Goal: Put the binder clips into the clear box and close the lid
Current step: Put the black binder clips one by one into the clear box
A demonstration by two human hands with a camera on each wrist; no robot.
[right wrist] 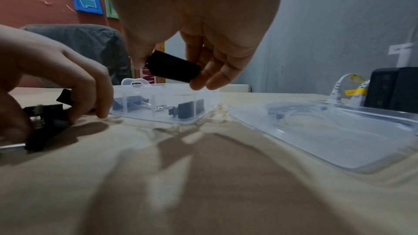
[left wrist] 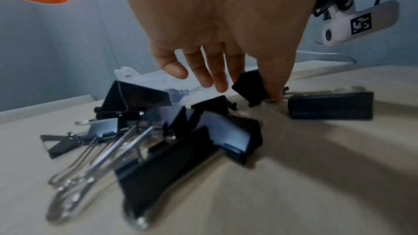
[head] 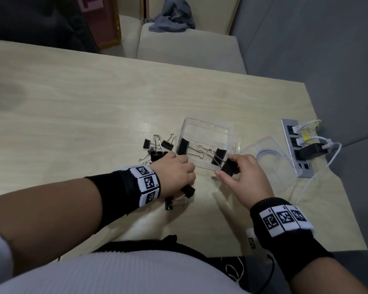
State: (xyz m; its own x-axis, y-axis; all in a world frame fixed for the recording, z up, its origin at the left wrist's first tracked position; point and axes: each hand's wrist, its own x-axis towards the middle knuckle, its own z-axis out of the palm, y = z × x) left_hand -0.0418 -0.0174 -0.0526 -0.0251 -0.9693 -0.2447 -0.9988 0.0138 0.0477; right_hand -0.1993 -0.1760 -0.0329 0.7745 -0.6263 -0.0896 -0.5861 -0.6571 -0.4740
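Note:
The clear box [head: 208, 126] stands open mid-table, with two black binder clips [head: 182, 146] inside. Its lid [head: 270, 160] lies flat on the table to its right. My right hand [head: 226, 169] pinches a black binder clip [right wrist: 173, 66] just above the box's near edge. Left of the box lies a pile of several black clips [head: 155, 148] with silver handles. My left hand [head: 185, 183] is down on the table in front of the pile, thumb and forefinger pinching a small black clip [left wrist: 248, 87]. One more clip [head: 169, 203] lies just behind that hand.
A grey power strip [head: 287, 132] with white cables and a black adapter [head: 310, 150] sits right of the lid, near the table's right edge. A beige chair with a grey cloth [head: 172, 15] stands beyond the far edge.

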